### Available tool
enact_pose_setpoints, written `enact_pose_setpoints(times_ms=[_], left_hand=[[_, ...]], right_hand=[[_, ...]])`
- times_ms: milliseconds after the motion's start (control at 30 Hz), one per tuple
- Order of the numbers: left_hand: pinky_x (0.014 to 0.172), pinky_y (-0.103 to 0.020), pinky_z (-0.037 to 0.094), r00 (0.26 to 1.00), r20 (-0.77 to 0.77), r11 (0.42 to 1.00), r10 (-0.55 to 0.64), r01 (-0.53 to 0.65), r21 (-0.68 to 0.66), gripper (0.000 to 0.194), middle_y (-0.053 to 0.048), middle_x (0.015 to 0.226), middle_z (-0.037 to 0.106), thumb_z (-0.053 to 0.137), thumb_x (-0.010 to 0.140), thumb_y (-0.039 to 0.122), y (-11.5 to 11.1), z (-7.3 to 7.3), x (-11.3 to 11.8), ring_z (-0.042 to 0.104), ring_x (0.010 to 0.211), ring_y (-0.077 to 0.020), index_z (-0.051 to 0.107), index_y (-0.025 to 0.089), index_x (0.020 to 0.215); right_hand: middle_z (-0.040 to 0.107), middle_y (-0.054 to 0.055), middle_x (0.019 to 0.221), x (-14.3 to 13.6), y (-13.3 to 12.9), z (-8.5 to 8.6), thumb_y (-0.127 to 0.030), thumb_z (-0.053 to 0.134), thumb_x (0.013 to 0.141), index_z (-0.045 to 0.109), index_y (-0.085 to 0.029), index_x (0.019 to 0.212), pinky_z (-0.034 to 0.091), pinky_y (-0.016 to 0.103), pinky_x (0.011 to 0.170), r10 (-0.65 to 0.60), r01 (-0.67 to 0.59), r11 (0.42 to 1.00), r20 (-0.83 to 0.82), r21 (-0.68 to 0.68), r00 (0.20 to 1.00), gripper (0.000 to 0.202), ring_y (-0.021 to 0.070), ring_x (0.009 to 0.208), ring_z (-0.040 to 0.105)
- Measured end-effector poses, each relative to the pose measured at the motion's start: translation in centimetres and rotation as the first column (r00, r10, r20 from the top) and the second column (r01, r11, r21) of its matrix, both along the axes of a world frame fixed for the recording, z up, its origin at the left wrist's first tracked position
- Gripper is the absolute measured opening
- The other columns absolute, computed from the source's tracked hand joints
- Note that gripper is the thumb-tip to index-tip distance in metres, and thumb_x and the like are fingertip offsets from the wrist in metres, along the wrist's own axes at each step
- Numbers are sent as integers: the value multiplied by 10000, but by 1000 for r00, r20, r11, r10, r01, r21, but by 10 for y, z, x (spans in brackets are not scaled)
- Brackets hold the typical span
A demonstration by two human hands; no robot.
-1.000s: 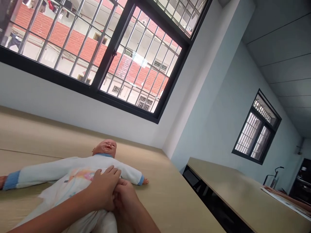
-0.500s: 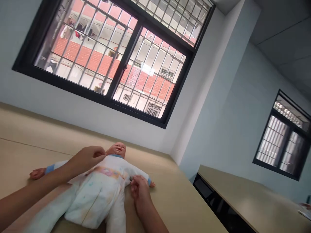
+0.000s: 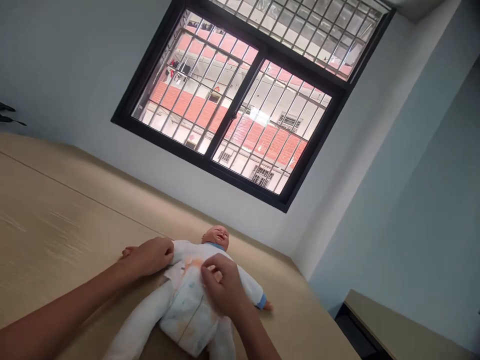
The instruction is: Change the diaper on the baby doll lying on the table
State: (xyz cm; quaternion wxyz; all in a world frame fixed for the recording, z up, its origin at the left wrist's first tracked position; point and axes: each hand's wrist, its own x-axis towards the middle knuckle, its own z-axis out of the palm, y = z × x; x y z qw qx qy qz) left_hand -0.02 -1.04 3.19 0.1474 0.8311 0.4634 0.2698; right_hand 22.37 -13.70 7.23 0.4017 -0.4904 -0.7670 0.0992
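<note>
A baby doll (image 3: pixel 219 237) lies on its back on the tan table, head toward the wall, wearing a white top (image 3: pixel 251 287) with blue cuffs and collar. Around its hips is a white diaper (image 3: pixel 187 310) with a printed orange waistband. My left hand (image 3: pixel 155 255) rests over the doll's sleeve on the left, beside a loose diaper tab (image 3: pixel 174 273); its fingers are curled and what they hold is hidden. On the diaper's front, my right hand (image 3: pixel 224 282) has thumb and forefinger pinched at the waistband. The white-covered legs (image 3: pixel 138 320) spread toward me.
The tan tabletop (image 3: pixel 56 225) runs to the wall, with a seam across it. Above is a dark-framed window (image 3: pixel 210 162) with bars. Another table (image 3: pixel 405 325) stands at the lower right. A dark object (image 3: pixel 9 117) shows at the left edge.
The view has turned left. My right hand has moved from beside the doll's hip onto the diaper's front. My left hand has come down from near the doll's neck to its sleeve.
</note>
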Motion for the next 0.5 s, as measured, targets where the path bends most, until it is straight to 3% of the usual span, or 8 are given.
enact_pose_setpoints(times_ms=[100, 267, 400, 500], left_hand=[[629, -337, 333, 997, -73, 1000, 8, -7, 13, 191, -75, 756, 723, 500, 792, 253, -5, -3, 1, 648, 708, -261, 639, 205, 671], [714, -332, 406, 992, -127, 1000, 12, -10, 16, 215, -62, 917, 785, 537, 745, 158, 3, -17, -1, 695, 874, -266, 729, 214, 824], [729, -323, 418, 990, -137, 999, 40, -42, -14, 369, -56, 960, 784, 497, 707, 52, 16, -31, -2, 688, 889, -249, 744, 206, 934], [749, -330, 441, 989, -146, 1000, 14, -18, -24, 390, -64, 938, 772, 474, 721, 33, 21, -40, 0, 684, 886, -254, 742, 197, 952]], right_hand=[[744, 55, 989, -27, 15, 6, -309, 661, 905, 781, -241, 899, 436, 351, 891, 92, -68, 990, 204, -121, 975, 138, 239, 984, 638], [765, 80, 1083, -44, 29, -6, -448, 766, 851, 829, -279, 972, 398, 427, 975, 23, 65, 978, 416, -196, 909, 217, 319, 1096, 623], [734, 85, 1163, -44, 26, -4, -565, 676, 896, 810, -326, 1135, 388, 483, 1047, 64, 74, 971, 538, -229, 840, 364, 333, 1197, 587], [716, 85, 1147, -43, 23, -3, -562, 609, 930, 798, -339, 1164, 404, 495, 1047, 61, 85, 973, 591, -216, 804, 374, 322, 1194, 582]])
